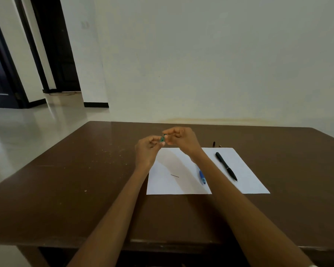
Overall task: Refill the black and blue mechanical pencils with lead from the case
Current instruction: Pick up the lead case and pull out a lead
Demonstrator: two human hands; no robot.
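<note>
Green lead case pinched between left hand and right hand above the table, black pencil and blue pencil on paper; light, slippery; loose lead brittle, best lifted mid-length.

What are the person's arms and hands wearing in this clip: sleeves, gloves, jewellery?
Both forearms are bare as far as the frame shows, with no sleeves. The left hand and right hand are ungloved, and no rings are discernible.

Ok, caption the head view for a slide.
Both hands hold a small green lead case above paper bearing two pencils.
</note>
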